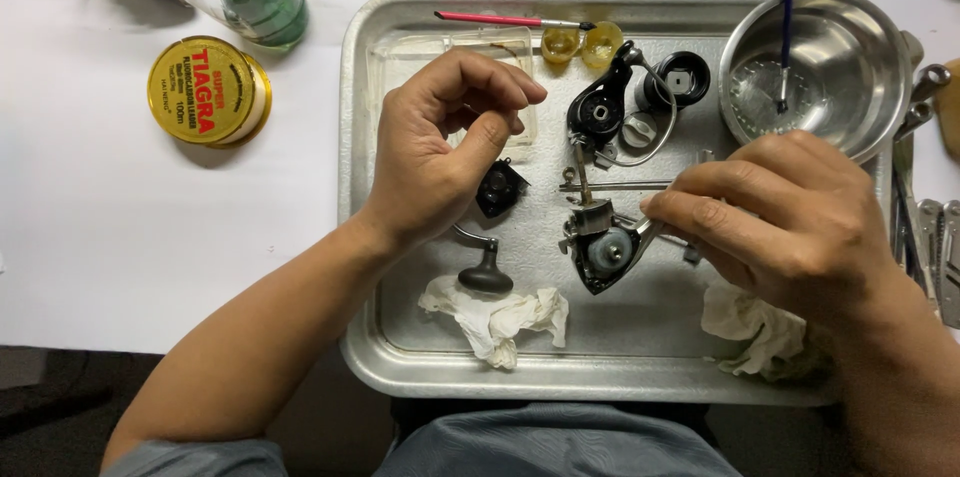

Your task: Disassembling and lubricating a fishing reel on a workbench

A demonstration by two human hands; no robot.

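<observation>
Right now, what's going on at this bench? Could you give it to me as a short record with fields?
Surface: metal tray on a white table
Left hand: raised over the tray, fingers curled, pinching something too small to tell
Right hand: holding a thin metal part against the opened reel body
Near left hand: small black part, crank handle, crumpled tissue
Also on tray: steel bowl, red-handled brush
Off tray: round yellow tin
</observation>
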